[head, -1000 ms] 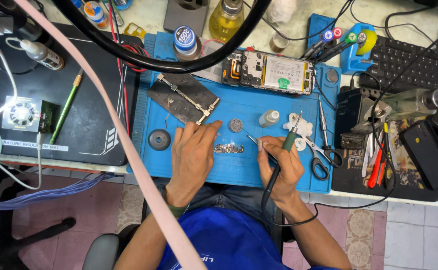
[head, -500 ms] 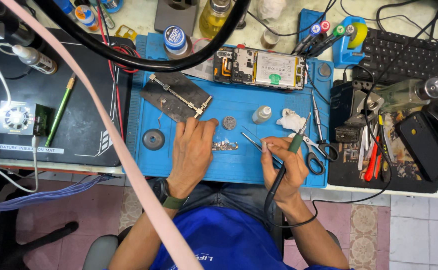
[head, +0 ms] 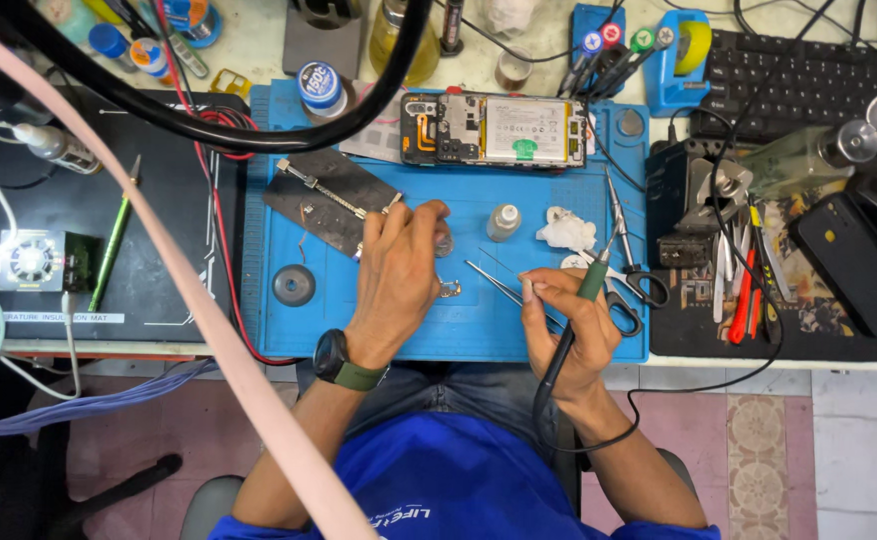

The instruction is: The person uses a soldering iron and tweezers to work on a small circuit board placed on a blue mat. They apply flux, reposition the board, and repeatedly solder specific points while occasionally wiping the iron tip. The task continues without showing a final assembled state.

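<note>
My left hand lies palm down on the blue work mat, fingers spread over a small metal part and reaching a small round dish. My right hand grips a green-handled soldering iron, its black cord running down past my wrist. Thin tweezers lie on the mat between both hands. An opened phone with its board and battery exposed rests at the mat's far edge. A metal board holder sits left of my left hand.
A small bottle and a white wad stand by the scissors. Tool rack and keyboard are right. A black mat with a fan unit is left. A pink hose crosses the foreground.
My left hand has slid forward over the small metal part, fingertips now at the round dish. My right hand has turned the soldering iron more upright and drawn it slightly right.
</note>
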